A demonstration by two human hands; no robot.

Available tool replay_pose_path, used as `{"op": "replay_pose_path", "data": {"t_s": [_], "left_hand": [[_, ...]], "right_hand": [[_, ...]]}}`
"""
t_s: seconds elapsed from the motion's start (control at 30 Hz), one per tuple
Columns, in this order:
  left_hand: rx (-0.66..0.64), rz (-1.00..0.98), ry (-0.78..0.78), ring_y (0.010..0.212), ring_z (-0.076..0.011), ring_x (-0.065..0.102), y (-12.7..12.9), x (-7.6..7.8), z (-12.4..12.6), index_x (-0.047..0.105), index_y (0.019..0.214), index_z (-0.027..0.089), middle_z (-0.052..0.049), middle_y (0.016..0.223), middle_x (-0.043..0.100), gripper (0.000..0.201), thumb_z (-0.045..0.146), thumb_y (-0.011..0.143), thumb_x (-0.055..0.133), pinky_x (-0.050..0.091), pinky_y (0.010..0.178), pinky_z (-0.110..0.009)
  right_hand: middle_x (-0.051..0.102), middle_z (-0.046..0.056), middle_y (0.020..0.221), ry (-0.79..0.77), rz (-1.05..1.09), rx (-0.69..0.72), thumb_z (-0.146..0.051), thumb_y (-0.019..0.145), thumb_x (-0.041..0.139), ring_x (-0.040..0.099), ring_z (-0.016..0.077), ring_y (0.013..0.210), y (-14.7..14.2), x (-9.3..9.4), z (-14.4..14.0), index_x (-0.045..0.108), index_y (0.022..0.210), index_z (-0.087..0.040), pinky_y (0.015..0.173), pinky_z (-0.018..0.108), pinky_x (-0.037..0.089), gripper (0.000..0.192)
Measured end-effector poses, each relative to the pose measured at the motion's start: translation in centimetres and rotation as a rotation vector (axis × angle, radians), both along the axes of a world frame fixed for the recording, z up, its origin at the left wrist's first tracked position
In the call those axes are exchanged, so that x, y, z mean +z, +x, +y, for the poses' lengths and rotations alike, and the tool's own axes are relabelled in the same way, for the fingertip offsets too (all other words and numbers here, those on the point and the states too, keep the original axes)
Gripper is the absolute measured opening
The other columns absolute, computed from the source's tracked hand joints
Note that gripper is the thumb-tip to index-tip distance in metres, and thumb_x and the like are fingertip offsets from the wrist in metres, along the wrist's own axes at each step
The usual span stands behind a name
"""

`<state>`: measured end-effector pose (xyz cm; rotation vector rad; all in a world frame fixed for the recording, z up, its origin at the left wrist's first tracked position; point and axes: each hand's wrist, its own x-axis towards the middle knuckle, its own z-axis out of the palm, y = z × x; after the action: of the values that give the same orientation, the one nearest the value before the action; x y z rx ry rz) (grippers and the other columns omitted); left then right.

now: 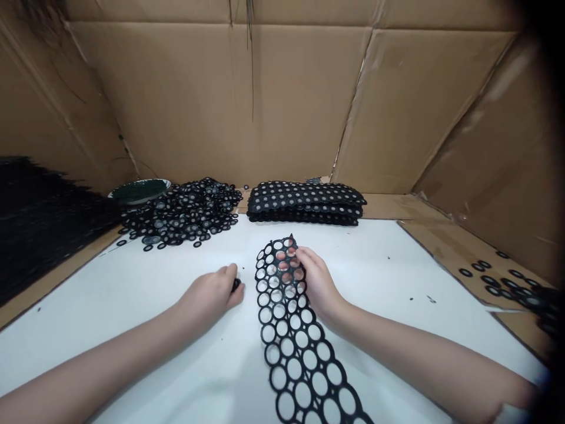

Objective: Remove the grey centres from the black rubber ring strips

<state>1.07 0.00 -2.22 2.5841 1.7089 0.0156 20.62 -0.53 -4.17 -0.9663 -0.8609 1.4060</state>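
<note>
Black rubber web (293,335), punched full of empty round holes, lies on the white sheet (132,330) with its long axis running from near right to far left, its near end cut off by the bottom edge of my view. My right hand (318,287) sits at the web's far end, on its right edge, fingers curled onto the lattice and pinching it; I see skin through the holes, so some fingers lie beneath. My left hand (212,294) rests on the sheet just left of the web, apart from it, fingers closed around a small black ring (237,284) at its fingertips; how much of that piece there is I cannot tell, as the hand covers most of it. The right hand is therefore the one on the web, the left the nearer to the ring pile (185,212) at far left. A stack of unpunched strips (304,203) lies far centre. Loose rings (507,280) at right blur into the dark edge of the view.
</note>
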Motion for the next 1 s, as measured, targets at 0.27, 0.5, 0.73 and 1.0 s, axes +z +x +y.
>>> {"op": "replay_pose_path", "data": {"t_s": [0.27,0.5,0.73,1.0], "left_hand": [[0.296,0.007,0.280,0.069,-0.0286,0.060,-5.9,4.2,10.7,0.048,0.093,0.014,-0.012,0.073,0.063,0.035,0.044,0.077,0.039,0.038,0.056,-0.031],[0.454,-0.030,0.391,0.093,-0.0312,0.055,-8.2,8.5,19.7,0.044,0.107,0.005,-0.022,0.099,0.057,0.043,0.039,0.079,0.042,0.041,0.072,-0.036],[0.476,-0.085,0.228,0.091,-0.0178,0.055,-9.5,9.1,24.1,0.052,0.105,0.014,-0.007,0.105,0.055,0.029,0.032,0.082,0.049,0.046,0.077,-0.039],[0.374,-0.230,0.276,0.097,-0.0247,0.054,-8.3,11.2,19.6,0.056,0.097,0.009,-0.011,0.101,0.060,0.037,0.038,0.085,0.037,0.041,0.083,-0.036]], "right_hand": [[0.060,0.006,0.092,0.020,-0.134,0.044,-0.032,0.072,0.056,0.058,0.0126,0.073,0.0,0.4,0.4,0.048,0.089,-0.017,0.061,0.025,0.046,0.024],[0.060,0.006,0.092,0.039,-0.103,0.086,-0.034,0.074,0.055,0.057,0.0138,0.076,0.0,0.0,0.9,0.048,0.088,-0.017,0.062,0.026,0.046,0.023],[0.060,0.007,0.092,0.024,-0.116,0.102,-0.038,0.074,0.056,0.058,0.0150,0.076,0.0,-0.4,1.1,0.049,0.086,-0.018,0.061,0.026,0.046,0.024],[0.059,0.008,0.094,0.077,-0.108,0.151,-0.038,0.076,0.054,0.057,0.0153,0.078,-0.2,0.0,1.1,0.050,0.087,-0.018,0.064,0.027,0.046,0.023]]}}
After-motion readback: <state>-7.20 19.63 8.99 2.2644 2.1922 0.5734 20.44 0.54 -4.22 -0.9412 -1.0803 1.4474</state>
